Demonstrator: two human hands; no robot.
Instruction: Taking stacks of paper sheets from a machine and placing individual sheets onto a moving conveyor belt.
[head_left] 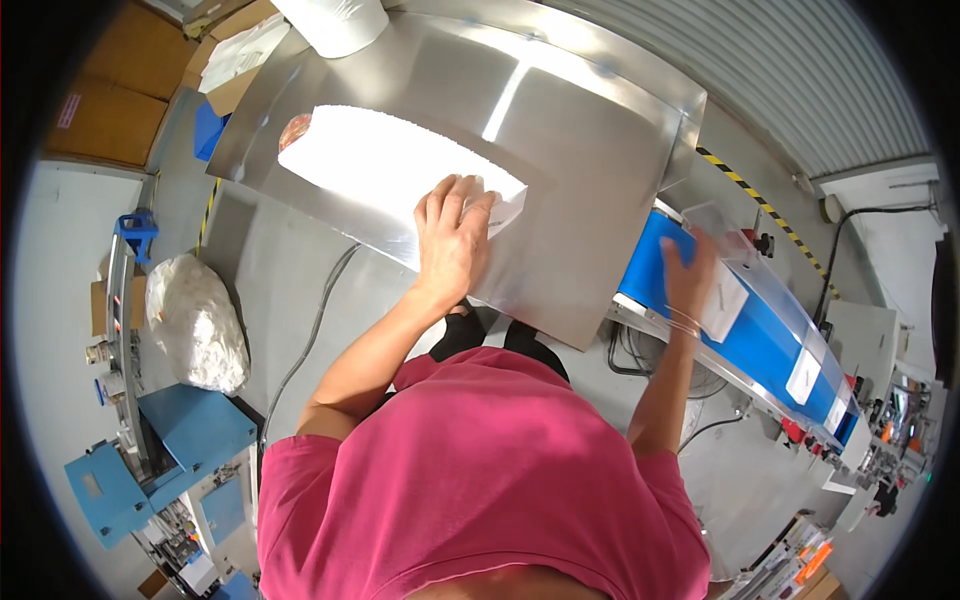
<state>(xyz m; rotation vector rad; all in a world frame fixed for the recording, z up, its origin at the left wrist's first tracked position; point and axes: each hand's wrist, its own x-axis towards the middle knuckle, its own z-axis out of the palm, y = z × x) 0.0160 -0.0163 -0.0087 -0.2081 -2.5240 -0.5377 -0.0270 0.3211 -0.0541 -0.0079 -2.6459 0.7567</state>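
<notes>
Grey workshop floor is showing under a steel table (600,200) filling the upper middle of the frame, with a blue conveyor belt (760,345) sloping down to the right edge. Nearest to me, at centre, I am pressing my left hand (455,235) flat, fingers spread apart, on the near end of a stack of white pouches (390,160) lying on the steel; nothing is clamped, the palm is only resting on top. At centre right I am laying my right hand (690,280) on a clear pouch with a white label (725,300) on the belt, fingers extended over it; whether they are pinching it I cannot tell, as motion is blurring them. Farther down the belt, toward the lower right, two more labelled pouches (805,375) are already lying in line. By my reading the feeding is partway along: a few pieces are on the belt, while most of the stack is waiting on the table. Beyond, a white roll (335,22) is standing at the top edge, and a white bag (195,325) is sitting at far left.
</notes>
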